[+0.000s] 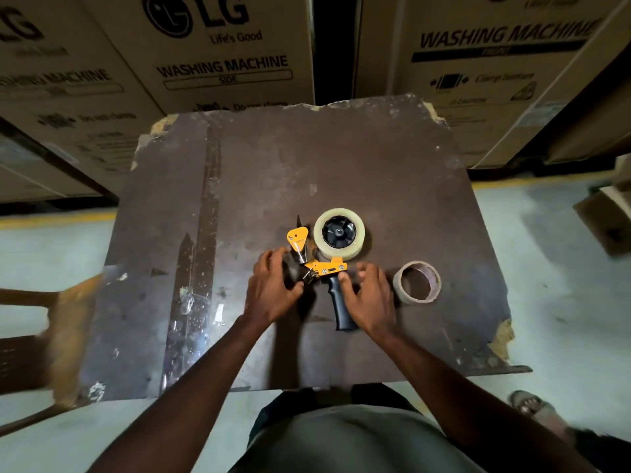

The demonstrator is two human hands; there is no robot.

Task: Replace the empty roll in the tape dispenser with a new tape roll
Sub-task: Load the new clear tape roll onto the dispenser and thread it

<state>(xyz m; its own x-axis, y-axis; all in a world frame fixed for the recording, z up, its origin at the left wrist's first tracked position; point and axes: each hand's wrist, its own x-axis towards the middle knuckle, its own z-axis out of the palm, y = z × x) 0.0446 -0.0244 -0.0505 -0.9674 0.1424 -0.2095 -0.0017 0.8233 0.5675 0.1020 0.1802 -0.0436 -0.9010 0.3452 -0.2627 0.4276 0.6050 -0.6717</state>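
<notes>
An orange and black tape dispenser [329, 268] lies flat on the dark brown table [392, 186], its black handle [341, 307] pointing toward me. A clear tape roll [339, 232] sits on its black hub. To the right, an empty cardboard core [417, 282] lies flat on the table. My left hand [271, 285] curls around the dispenser's front end by the orange flap, fingers bent on it. My right hand [370, 297] rests over the handle's right side, thumb touching the top of the handle, fingers spread.
Large cardboard washing machine boxes [225, 56] stand right behind the table. A wooden chair [41, 336] is at the left edge. A small carton [607, 220] lies on the floor at right. My sandalled foot [532, 409] shows at lower right. The table's corners are chipped.
</notes>
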